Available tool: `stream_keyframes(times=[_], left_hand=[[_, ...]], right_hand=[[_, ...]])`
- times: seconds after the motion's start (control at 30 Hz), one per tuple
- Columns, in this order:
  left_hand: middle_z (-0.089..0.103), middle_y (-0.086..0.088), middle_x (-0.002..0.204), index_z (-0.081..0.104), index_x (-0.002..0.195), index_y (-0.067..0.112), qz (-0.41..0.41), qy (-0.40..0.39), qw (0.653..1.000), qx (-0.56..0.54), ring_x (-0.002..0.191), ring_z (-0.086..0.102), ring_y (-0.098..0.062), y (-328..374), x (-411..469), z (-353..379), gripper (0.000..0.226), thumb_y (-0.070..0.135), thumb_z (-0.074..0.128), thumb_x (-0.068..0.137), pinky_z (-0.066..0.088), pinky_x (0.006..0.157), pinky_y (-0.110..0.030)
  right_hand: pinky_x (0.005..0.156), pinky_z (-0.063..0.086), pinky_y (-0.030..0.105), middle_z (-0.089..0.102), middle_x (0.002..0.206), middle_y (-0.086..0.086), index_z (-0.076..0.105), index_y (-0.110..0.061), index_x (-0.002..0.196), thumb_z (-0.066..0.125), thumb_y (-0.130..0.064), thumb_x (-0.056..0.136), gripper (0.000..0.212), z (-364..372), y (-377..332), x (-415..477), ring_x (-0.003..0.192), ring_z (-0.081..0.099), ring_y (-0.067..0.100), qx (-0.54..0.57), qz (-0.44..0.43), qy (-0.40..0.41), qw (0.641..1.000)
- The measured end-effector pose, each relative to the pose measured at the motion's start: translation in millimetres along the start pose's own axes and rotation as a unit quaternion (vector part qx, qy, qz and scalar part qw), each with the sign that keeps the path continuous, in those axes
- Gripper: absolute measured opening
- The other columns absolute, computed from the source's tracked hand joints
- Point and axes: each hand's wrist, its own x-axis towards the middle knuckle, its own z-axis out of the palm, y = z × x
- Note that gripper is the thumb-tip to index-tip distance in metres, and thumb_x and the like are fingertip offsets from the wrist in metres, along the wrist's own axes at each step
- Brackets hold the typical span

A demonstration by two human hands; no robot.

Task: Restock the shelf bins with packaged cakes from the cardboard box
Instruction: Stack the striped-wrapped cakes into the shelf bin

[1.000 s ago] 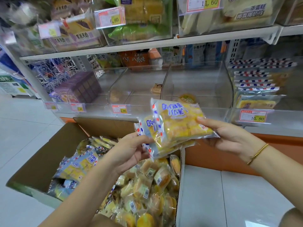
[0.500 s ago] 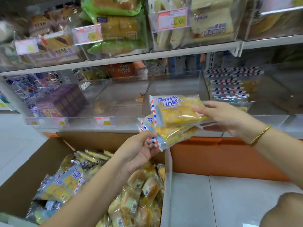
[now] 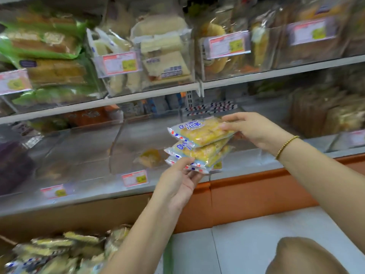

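Stack of cakes, clamped from below by the left grip and pinched at its right end by the right grip, is rising away from the near-left box toward the far clear bin, nearing placement.

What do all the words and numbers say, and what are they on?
Blue letters on the cake packets: too blurred to read.
Numbers on the price tags: too blurred to read.
White print on the pale wrapper, upper shelf: too blurred to read.
So nothing can be read.
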Motion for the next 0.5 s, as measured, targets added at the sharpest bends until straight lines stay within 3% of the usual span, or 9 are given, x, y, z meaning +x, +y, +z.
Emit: stream_keyframes(times=[0.07, 0.13, 0.2, 0.27, 0.4, 0.5], left_hand=[[0.067, -0.011, 0.068, 0.056, 0.089, 0.003, 0.028, 0.008, 1.0, -0.003, 0.05, 0.066, -0.016, -9, 2, 18, 0.012, -0.008, 0.051, 0.09, 0.056, 0.051, -0.027], [0.067, -0.012, 0.078, 0.057, 0.095, 0.005, 0.057, 0.005, 0.998, -0.006, 0.053, 0.067, -0.017, -17, 4, 33, 0.014, -0.008, 0.052, 0.09, 0.056, 0.049, -0.026], [0.068, -0.011, 0.083, 0.057, 0.097, 0.006, 0.081, 0.005, 0.997, -0.013, 0.058, 0.068, -0.017, -24, 5, 41, 0.016, -0.008, 0.053, 0.09, 0.056, 0.051, -0.025], [0.069, -0.009, 0.087, 0.057, 0.101, 0.007, 0.098, 0.007, 0.995, -0.018, 0.065, 0.068, -0.016, -31, 6, 50, 0.018, -0.006, 0.054, 0.09, 0.056, 0.057, -0.025], [0.068, -0.013, 0.111, 0.055, 0.12, 0.007, 0.124, 0.0, 0.992, -0.015, 0.091, 0.069, -0.022, -48, 8, 60, 0.031, -0.004, 0.055, 0.091, 0.059, 0.067, -0.028], [0.067, -0.017, 0.115, 0.054, 0.125, 0.006, 0.124, -0.03, 0.992, 0.025, 0.094, 0.067, -0.028, -63, 6, 60, 0.037, -0.005, 0.056, 0.089, 0.058, 0.072, -0.034]], right_hand=[[0.074, 0.051, 0.03, 0.067, 0.108, 0.006, 0.059, -0.008, 0.125, 0.084, -0.032, 0.07, 0.065, -6, 10, 4, 0.091, 0.059, 0.018, 0.09, 0.047, 0.03, 0.994], [0.066, 0.046, 0.03, 0.065, 0.115, 0.011, 0.051, -0.011, 0.129, 0.092, -0.056, 0.037, 0.11, -11, 28, 13, 0.091, 0.057, 0.022, 0.163, 0.088, 0.067, 0.98], [0.056, 0.045, 0.03, 0.065, 0.116, 0.011, 0.056, -0.01, 0.122, 0.088, -0.067, 0.014, 0.126, -11, 36, 19, 0.087, 0.056, 0.025, 0.209, 0.12, 0.085, 0.967], [0.056, 0.048, 0.031, 0.066, 0.117, 0.009, 0.061, -0.013, 0.121, 0.088, -0.064, 0.029, 0.108, -8, 28, 6, 0.086, 0.059, 0.025, 0.265, 0.154, 0.057, 0.95], [0.082, 0.056, 0.052, 0.07, 0.109, 0.013, 0.065, -0.011, 0.116, 0.082, -0.047, 0.064, 0.065, -3, 20, -16, 0.094, 0.07, 0.033, 0.356, 0.209, -0.054, 0.909], [0.086, 0.056, 0.045, 0.071, 0.108, 0.012, 0.068, -0.008, 0.114, 0.082, -0.034, 0.063, 0.059, -9, 26, -22, 0.098, 0.069, 0.029, 0.388, 0.213, -0.069, 0.894]])
